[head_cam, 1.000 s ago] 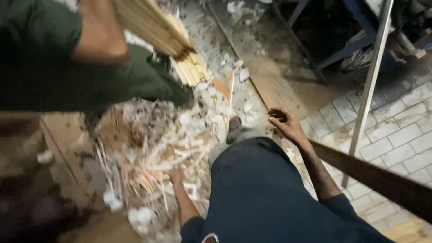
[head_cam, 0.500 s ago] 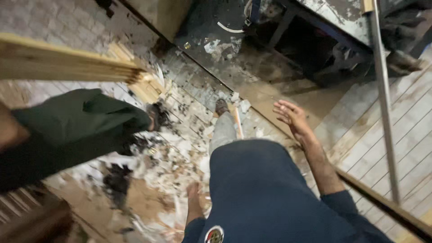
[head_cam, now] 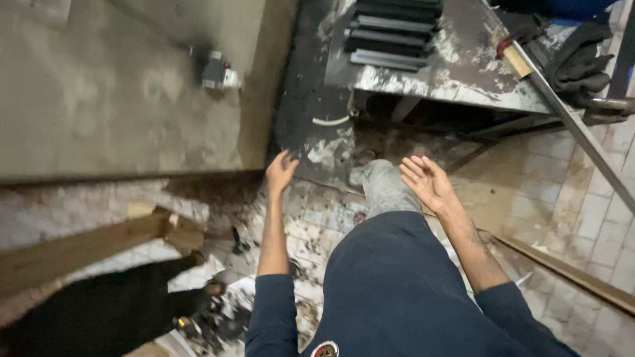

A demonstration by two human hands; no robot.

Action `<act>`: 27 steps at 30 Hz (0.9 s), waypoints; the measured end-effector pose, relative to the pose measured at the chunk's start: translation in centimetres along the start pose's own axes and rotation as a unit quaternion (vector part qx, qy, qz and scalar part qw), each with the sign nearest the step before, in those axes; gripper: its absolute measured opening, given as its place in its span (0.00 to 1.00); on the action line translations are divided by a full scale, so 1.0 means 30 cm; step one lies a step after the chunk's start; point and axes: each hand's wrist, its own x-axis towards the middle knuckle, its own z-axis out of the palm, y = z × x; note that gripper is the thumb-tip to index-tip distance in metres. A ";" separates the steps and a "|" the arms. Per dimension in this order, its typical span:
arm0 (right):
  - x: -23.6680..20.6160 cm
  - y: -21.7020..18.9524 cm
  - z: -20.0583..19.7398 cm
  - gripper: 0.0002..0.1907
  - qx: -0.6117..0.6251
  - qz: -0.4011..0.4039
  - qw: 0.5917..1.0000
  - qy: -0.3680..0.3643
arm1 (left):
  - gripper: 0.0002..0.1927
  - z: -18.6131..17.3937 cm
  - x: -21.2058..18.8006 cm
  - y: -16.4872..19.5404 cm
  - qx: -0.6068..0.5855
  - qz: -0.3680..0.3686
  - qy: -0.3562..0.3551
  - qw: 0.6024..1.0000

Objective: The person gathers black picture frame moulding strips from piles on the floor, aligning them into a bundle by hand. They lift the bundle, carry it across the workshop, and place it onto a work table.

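At the far left, a long pale wooden plank [head_cam: 79,248] is running its long axis from the lower left edge up towards the middle of the floor, ending at a broken stub. Below it, another person's dark-trousered leg [head_cam: 99,317] is stretching across the littered tiles, the foot resting among white scraps and debris [head_cam: 218,311].

Moving right, the left hand [head_cam: 280,170] is hanging in the air with its fingers loosely spread, holding nothing, above the dirty tiled floor [head_cam: 317,211] near the foot of a grey concrete wall [head_cam: 119,92]. The plank's broken end is lying to the left of and below this hand, so the left hand is the nearer of the two to it, though well apart from it.

In the middle, the person's own dusty grey shoe [head_cam: 383,188] is stepping forward beneath dark blue trousers, between the two hands.

Further right, the right hand [head_cam: 426,182] is held palm up, fingers open and empty, touching nothing. Beyond it, a stained grey metal workbench [head_cam: 463,73] is carrying a stack of dark flat metal bars [head_cam: 393,33], whose long axes are lying crosswise to the reach. A slim grey metal rod [head_cam: 575,129] is slanting down the right side.
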 end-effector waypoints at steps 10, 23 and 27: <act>0.587 -0.163 0.349 0.56 0.233 -0.031 0.968 0.087 | 0.41 0.422 0.938 0.540 0.190 0.377 -0.193 0.886; 1.092 -0.142 0.458 0.66 0.404 -0.209 0.843 0.287 | 0.60 0.913 1.534 0.742 0.399 0.417 -0.323 0.750; 1.164 -0.136 0.485 0.64 0.416 -0.208 0.814 0.350 | 0.58 0.919 1.495 0.732 0.370 0.430 -0.327 0.756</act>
